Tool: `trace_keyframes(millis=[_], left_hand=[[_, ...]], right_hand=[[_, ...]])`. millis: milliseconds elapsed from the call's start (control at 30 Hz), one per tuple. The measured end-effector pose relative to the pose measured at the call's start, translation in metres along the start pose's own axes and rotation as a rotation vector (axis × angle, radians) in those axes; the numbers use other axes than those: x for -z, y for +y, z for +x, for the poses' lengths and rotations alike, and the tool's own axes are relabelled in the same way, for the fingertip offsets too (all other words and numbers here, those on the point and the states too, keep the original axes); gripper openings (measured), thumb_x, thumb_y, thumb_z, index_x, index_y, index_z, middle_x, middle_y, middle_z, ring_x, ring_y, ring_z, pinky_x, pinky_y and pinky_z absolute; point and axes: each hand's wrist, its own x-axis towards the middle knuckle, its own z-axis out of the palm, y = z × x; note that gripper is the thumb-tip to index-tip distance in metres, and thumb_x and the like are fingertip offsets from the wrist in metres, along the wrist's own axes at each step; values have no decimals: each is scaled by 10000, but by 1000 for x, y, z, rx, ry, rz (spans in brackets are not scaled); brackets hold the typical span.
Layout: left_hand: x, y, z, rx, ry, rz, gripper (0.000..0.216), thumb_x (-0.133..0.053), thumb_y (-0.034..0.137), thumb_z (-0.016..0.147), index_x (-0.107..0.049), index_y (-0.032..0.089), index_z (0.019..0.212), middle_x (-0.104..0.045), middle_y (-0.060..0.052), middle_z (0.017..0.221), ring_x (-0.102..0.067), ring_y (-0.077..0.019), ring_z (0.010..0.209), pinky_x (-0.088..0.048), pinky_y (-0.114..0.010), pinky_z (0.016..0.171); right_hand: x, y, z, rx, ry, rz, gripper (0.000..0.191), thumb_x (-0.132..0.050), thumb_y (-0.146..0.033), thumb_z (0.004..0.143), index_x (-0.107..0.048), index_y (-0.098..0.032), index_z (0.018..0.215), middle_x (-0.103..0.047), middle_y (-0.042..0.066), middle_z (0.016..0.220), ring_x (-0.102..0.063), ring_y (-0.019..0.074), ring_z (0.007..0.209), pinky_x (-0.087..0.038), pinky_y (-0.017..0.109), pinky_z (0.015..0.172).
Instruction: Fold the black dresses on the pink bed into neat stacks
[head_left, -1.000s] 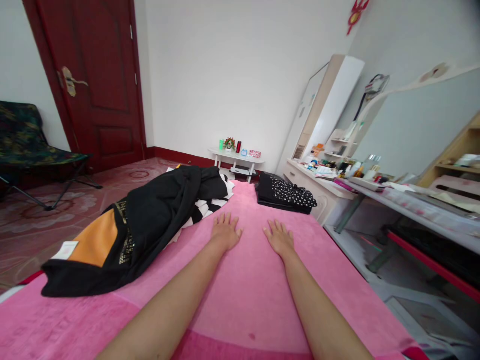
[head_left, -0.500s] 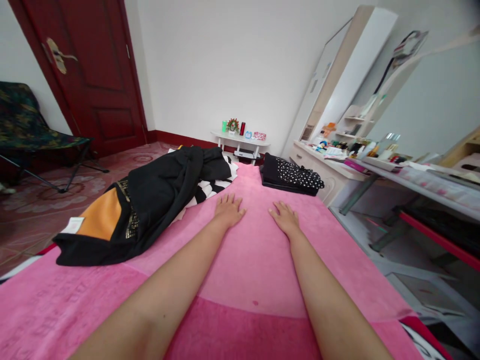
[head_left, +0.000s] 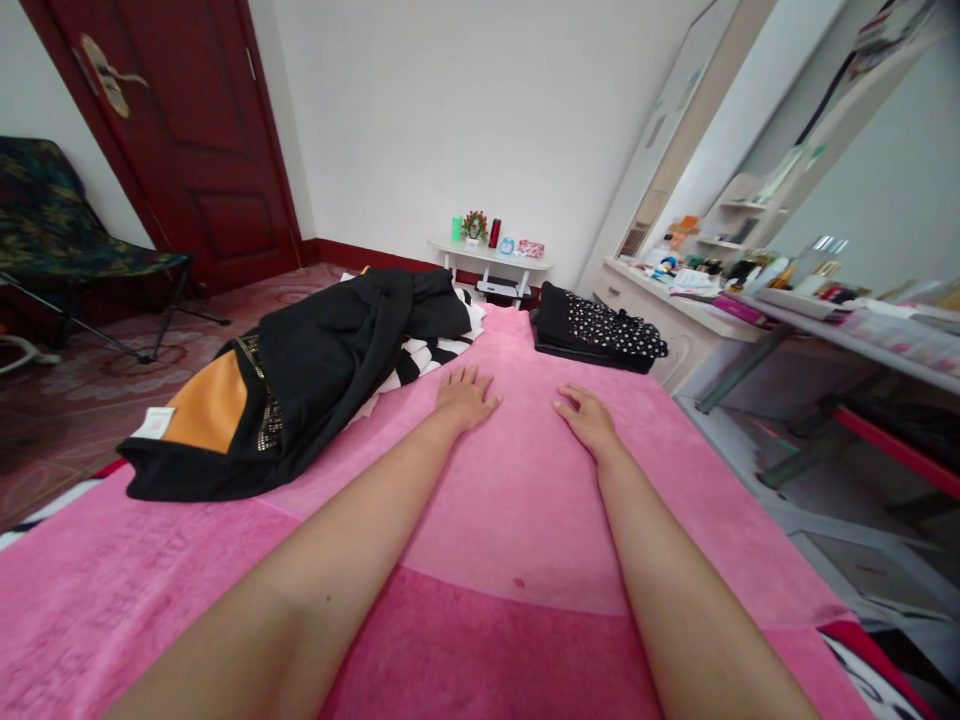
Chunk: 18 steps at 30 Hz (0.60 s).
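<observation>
Both of my arms reach forward over a pink blanket (head_left: 525, 500). My left hand (head_left: 465, 398) lies on it palm down, fingers spread, holding nothing. To its left is a loose heap of clothes: a black garment (head_left: 322, 350) with an orange lining, a white tag and a gold studded band, lying over a black-and-white patterned cloth (head_left: 427, 358). My right hand (head_left: 589, 420) rests on the blanket too, empty, with its fingers somewhat bent and apart. Beyond it sits a folded stack of dark clothes (head_left: 596, 330), with a white-dotted black piece on top.
A low white table (head_left: 491, 256) with small items stands by the far wall. On the right a dressing table (head_left: 697, 310) is crowded with bottles and boxes. A camouflage folding chair (head_left: 90, 250) stands left, before a dark red door (head_left: 202, 150).
The view has shifted slightly, tilting down a little. My right hand's fingers have drawn in and bent more. My left hand stays flat on the blanket, and the clothes lie as before.
</observation>
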Motion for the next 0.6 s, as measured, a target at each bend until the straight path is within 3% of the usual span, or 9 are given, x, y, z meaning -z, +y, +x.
trace_keyframes(millis=[600], left_hand=[[-1,0,0,5,13,-19,649,-241,623,876,-353,276,1413,-225,-61,1532,-177,-298,1398,-139,-493,1116]], right_hand=[[-7,11,8,40,43,116,395,-524,-392,814,-640,-229,1154,-552,40,1319,-470,223,1240,-318,391,1077]])
